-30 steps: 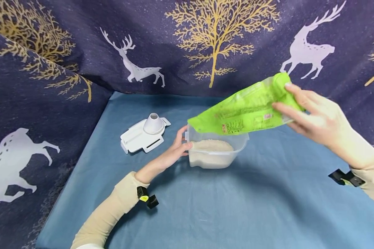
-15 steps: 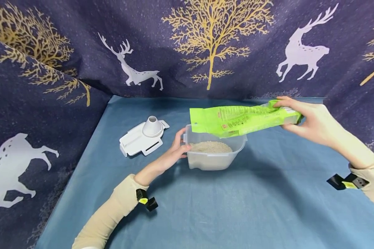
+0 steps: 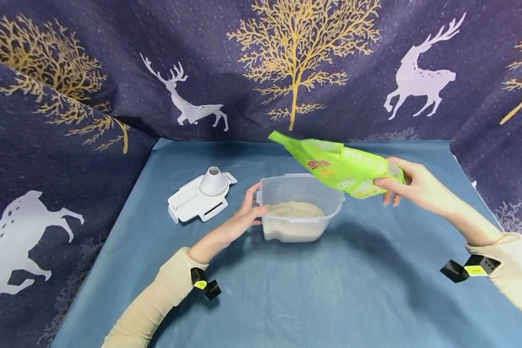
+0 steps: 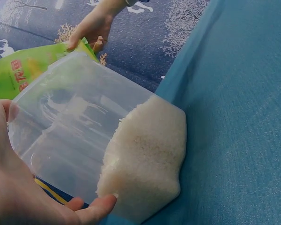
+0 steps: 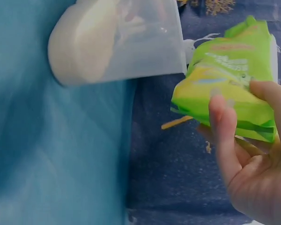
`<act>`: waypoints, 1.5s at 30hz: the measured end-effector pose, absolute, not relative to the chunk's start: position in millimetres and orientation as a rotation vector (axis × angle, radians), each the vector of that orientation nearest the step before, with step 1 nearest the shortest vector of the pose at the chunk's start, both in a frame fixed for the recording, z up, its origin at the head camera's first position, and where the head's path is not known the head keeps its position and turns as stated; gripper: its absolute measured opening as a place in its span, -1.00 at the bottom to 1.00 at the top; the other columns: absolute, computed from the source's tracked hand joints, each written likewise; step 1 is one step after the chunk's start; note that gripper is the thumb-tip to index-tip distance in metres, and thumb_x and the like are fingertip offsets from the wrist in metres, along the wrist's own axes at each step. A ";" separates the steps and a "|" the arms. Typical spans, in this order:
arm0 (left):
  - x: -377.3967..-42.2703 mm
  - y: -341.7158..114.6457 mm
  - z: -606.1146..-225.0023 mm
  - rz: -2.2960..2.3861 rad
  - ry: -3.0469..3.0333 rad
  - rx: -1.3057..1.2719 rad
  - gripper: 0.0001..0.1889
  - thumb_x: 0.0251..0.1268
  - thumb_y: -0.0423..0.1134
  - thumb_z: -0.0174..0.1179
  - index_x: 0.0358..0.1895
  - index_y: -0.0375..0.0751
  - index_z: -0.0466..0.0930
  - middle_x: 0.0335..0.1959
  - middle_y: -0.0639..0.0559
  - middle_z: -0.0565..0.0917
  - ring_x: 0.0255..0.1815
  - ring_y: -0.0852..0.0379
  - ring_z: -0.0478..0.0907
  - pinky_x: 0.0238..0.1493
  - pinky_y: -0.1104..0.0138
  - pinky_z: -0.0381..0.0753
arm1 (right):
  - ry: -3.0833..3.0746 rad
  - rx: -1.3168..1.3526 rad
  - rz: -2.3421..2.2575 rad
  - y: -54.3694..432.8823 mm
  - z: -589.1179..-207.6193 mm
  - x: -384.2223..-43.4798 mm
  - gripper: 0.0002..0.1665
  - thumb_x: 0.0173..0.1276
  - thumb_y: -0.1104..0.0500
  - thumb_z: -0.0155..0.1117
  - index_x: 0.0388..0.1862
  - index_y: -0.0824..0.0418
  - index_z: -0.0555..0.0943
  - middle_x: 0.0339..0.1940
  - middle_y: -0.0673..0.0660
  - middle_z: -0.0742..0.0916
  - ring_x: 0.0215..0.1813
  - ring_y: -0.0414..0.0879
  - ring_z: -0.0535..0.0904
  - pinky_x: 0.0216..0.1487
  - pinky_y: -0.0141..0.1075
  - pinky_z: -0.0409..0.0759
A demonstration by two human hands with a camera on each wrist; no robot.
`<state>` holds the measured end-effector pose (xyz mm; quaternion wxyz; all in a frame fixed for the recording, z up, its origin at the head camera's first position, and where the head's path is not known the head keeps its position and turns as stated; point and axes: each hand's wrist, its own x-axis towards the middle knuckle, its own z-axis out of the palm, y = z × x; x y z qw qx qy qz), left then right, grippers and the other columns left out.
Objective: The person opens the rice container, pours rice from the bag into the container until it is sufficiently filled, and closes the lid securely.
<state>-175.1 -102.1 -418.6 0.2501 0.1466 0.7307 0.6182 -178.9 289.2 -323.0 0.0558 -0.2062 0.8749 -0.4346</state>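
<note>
A clear plastic container [image 3: 300, 232] stands on the table with white rice [image 3: 296, 210] in its lower part. At its left side my left hand [image 3: 243, 212] grips the wall, thumb near the front corner and fingers behind. The rice grains [image 4: 145, 150] show through the wall in the left wrist view. Above and to the right of the container, my right hand [image 3: 413, 186] holds a crumpled green rice bag [image 3: 343, 166] by its bottom end. The bag's narrow end points up and left. In the right wrist view thumb and fingers pinch the bag [image 5: 229, 75].
To the left of the container lies a white plastic lid [image 3: 195, 195] with a cone-shaped spout piece [image 3: 213, 181] on it. A blue cloth [image 3: 287, 299] covers the table. Behind it hangs a dark curtain [image 3: 226, 58] with deer and trees.
The bag has gone from mouth-down over the container to mouth-up, as my right hand dropped lower and turned. My left hand keeps its hold on the container.
</note>
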 end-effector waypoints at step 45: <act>-174.6 -100.7 -421.8 1.696 1.975 0.407 -0.17 0.25 0.09 -0.10 0.52 0.22 -0.36 0.42 -0.30 -0.02 0.42 -0.25 0.17 0.35 -0.13 0.27 | 1.544 0.230 -2.238 311.3 -443.6 -177.6 -0.66 0.53 -0.15 -0.19 0.13 -0.03 0.20 -0.29 -0.02 0.74 -0.34 -0.19 0.64 -0.23 -0.38 0.62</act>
